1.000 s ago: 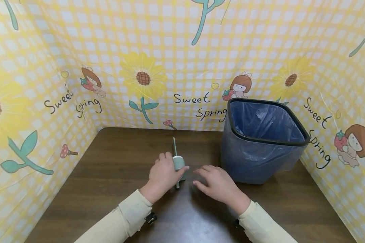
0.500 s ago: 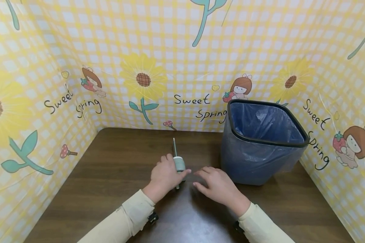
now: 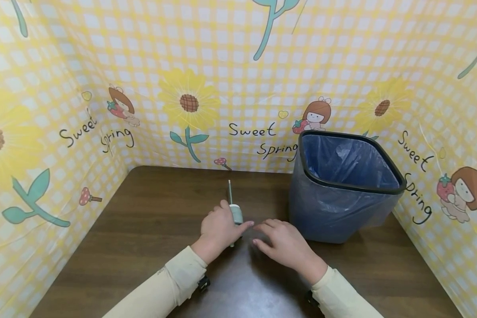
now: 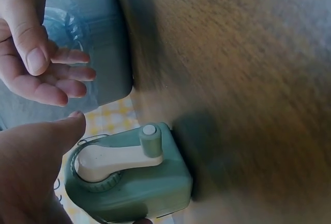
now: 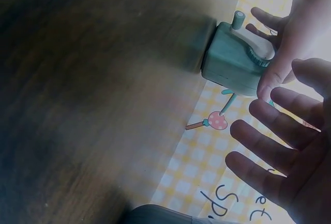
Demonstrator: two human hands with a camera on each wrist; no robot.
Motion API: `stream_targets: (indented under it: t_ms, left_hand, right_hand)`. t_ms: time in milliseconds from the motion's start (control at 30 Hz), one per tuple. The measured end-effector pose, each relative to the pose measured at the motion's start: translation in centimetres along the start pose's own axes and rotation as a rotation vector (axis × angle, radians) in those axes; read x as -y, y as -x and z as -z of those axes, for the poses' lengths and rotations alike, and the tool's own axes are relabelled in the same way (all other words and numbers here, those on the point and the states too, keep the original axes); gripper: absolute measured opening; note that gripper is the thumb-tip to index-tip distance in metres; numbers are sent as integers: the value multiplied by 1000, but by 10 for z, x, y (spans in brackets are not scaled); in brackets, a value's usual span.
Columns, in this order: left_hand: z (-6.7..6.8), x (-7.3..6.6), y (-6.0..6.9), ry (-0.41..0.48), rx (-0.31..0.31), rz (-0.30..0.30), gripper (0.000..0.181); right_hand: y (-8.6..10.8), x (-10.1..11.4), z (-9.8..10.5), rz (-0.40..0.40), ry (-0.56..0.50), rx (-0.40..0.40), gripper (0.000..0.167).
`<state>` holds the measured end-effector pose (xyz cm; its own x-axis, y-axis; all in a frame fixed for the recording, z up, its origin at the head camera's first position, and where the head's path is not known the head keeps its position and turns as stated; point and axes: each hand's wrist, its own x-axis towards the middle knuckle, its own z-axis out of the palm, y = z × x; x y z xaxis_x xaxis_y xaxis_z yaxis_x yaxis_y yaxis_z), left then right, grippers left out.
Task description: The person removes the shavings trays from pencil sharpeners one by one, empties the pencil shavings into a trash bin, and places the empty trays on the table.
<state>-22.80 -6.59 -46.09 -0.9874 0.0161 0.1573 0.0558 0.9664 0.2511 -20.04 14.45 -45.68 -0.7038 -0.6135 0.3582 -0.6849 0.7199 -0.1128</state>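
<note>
1 small slide over the crank sharpener [image 4: 160,182]

The left hand [image 3: 217,227] had just edged right across the sharpener, bringing its straight thumb nearer the right hand [image 3: 285,244], which had stayed put; this suggested repositioning, not cranking. Neither hand looked curled in a grip, though left-finger contact could not be told. The sharpener stood where it had, about midway between the side edges of the worktop [image 3: 143,229], its stick [image 3: 230,193] aimed at the back edge
</note>
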Motion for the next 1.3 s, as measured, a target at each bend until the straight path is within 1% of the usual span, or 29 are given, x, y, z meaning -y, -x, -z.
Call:
stream_targets:
  t_ms: [133, 333, 433, 600, 900, 1133, 1300]
  left_hand:
    - [-2, -1, -1, -6, -9, 7, 99]
    - [-5, -1, -2, 5, -25, 19, 90]
    - [-5, -3, -3, 16, -17, 30, 87]
    - [-5, -5, -4, 33, 1, 45, 89]
    - [-2, -8, -4, 57, 8, 64, 84]
    - [-2, -7, -5, 40, -5, 43, 77]
    - [-2, -5, -5, 43, 0, 36, 77]
  right_hand:
    - [1, -1, -1, 5, -1, -9, 34]
    - [2, -1, -3, 15, 17, -17, 34]
    - [3, -1, -3, 17, 22, -12, 33]
    - [4, -2, -4, 15, 15, -10, 33]
    - [5, -3, -3, 22, 11, -21, 32]
    - [4, -3, -2, 11, 10, 2, 32]
    - [4, -3, -2, 19, 12, 2, 33]
